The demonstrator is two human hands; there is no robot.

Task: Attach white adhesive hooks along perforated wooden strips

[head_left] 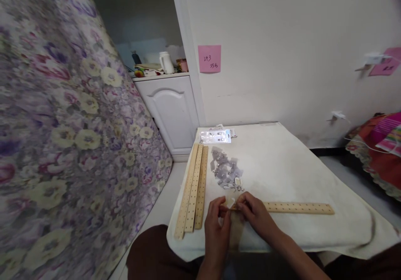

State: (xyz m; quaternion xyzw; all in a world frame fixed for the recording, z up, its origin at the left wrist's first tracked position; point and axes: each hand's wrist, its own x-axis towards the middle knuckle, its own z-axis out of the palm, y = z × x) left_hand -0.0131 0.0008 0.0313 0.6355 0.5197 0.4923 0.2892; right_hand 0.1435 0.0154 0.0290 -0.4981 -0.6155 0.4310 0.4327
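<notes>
My left hand (216, 223) and my right hand (255, 213) meet near the front edge of a white-covered table (282, 167). Both pinch a small clear packet (231, 202) held between the fingertips. The right hand rests over the left end of a perforated wooden strip (297, 207) that lies across the table. Just beyond the hands lies a heap of several small clear bags (225, 169) with little metal parts. Three more perforated wooden strips (194, 190) lie side by side at the table's left edge.
A clear blister pack (215, 136) lies at the table's far left corner. A flowered mattress (62, 138) leans at the left. A white cabinet (171, 108) stands behind; pink notes (209, 58) hang on the wall. Colourful bedding (379, 150) is at the right.
</notes>
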